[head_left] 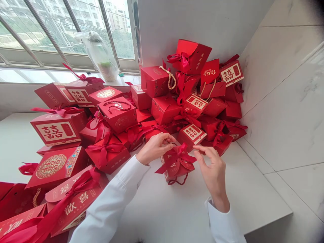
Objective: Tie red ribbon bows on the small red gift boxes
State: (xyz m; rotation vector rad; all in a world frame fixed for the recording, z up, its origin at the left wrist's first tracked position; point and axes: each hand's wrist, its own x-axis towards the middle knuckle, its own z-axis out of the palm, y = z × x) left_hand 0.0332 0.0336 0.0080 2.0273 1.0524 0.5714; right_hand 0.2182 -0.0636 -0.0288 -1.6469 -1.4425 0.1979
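Between the left hand [157, 146], curled so that I cannot tell whether it pinches anything, and the right hand [213, 166], loosely spread, sits a box [176, 172], seemingly placed there so both can reach its bow [180, 154].

The small gift box [178, 171] is showing smooth card with a soft sheen; its satiny cloth ribbon [187, 156] is gleaming. The tabletop [248, 189] is looking smooth, perhaps laminate under this glare.

Room corner, home or workplace unclear: barred window [68, 31], marbled tile wall [283, 104], white tabletop [244, 189].
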